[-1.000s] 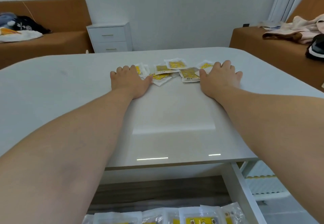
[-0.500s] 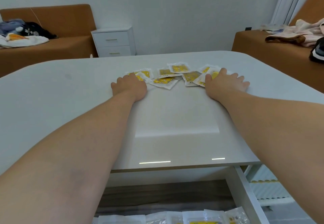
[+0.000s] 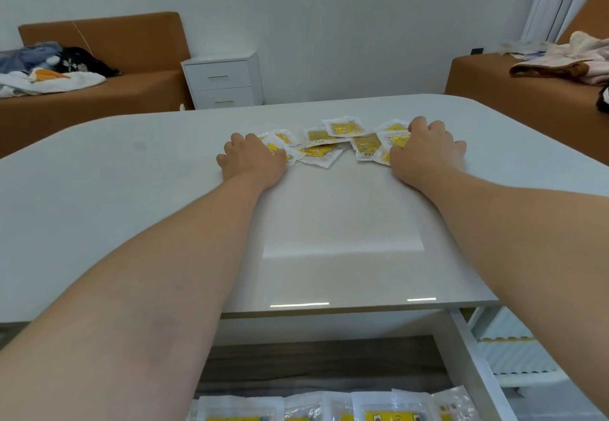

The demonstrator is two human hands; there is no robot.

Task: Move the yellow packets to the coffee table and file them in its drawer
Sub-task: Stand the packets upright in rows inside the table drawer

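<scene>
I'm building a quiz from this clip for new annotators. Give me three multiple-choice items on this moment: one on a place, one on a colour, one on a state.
1. Where do the loose packets lie?
A. on the table top between the hands
B. on the sofa
C. on the floor

2. What colour is the small cabinet by the wall?
A. brown
B. white
C. black

3. How is the table's drawer?
A. shut
B. taken out
C. pulled open, with packets in it

Key:
1 A: the loose packets lie on the table top, between the left hand and the right hand.
2 B: the cabinet is white.
3 C: the drawer stands open, holding filed packets.
</scene>
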